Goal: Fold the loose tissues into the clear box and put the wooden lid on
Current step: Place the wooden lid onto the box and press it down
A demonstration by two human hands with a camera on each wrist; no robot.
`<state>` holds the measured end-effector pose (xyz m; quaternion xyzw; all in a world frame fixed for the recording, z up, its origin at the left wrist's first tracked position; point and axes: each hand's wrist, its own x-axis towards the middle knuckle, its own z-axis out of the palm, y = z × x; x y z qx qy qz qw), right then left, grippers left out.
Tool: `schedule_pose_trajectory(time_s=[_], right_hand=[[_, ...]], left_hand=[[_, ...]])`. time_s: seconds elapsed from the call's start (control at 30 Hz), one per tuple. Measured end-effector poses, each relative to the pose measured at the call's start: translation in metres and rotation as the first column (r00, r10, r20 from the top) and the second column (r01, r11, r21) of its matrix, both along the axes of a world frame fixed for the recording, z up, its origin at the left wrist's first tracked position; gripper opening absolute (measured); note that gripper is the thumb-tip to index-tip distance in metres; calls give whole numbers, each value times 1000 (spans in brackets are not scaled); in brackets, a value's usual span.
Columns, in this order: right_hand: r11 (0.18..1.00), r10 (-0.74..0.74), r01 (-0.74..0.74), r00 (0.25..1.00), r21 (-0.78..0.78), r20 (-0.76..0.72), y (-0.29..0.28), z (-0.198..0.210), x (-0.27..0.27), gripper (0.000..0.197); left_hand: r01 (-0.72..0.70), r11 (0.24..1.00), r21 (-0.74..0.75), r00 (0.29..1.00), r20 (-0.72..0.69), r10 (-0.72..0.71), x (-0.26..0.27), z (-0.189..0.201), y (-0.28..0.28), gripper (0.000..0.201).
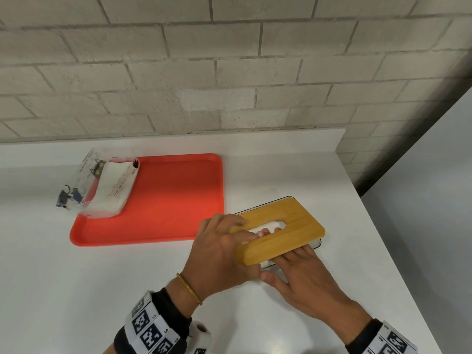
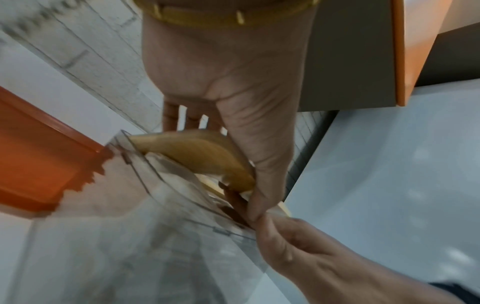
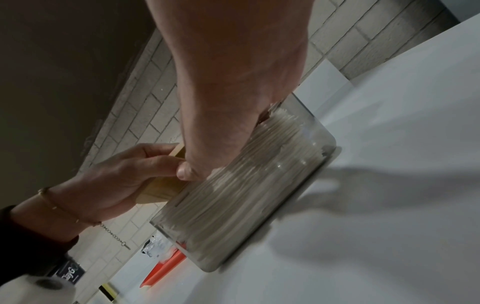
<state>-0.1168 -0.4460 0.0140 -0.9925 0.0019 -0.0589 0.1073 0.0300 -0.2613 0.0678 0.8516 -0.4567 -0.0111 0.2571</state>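
Basically: torn tissue pack on red tray's back-left corner, mid-counter. Left hand gripped wooden lid, fingers through slot. Lid tilted over tissue-filled clear box near counter's right edge. Right hand flat against box, fingers tucked under lid.

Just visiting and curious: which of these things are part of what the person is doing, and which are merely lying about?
In use: wooden lid with a slot, clear plastic box, stack of white tissues, left hand, right hand.

Lying about: red plastic tray, printed clear tissue wrapper.
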Motion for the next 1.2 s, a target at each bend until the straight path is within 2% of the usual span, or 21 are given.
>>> schedule_pose_trajectory(time_s=[0.07, 0.17, 0.23, 0.37, 0.57, 1.2], right_hand=[[1000, 7, -7, 1000, -10, -6, -1, 0, 0, 70], [1000, -5, 5, 999, -5, -36, -1, -1, 0, 72], [1000, -30, 30, 999, 0, -43, 0, -1, 0, 71], [999, -38, 38, 998, 4, -47, -2, -2, 0, 72], [1000, -24, 24, 999, -1, -37, -4, -6, 1, 67], [1000, -27, 27, 999, 3, 38, -3, -3, 0, 63]], left_hand=[[57, 998, -4, 997, 56, -56, 0, -2, -1, 56], [106, 989, 105, 993, 47, -111, 6, -2, 1, 65], [142, 976, 164, 987, 52, -153, 6, -2, 2, 60], [158, 984, 76, 985, 59, -163, 1, -8, 2, 46], [130, 991, -29, 985, 121, -125, 0, -23, 1, 51], [107, 992, -63, 990, 98, -101, -1, -28, 2, 53]])
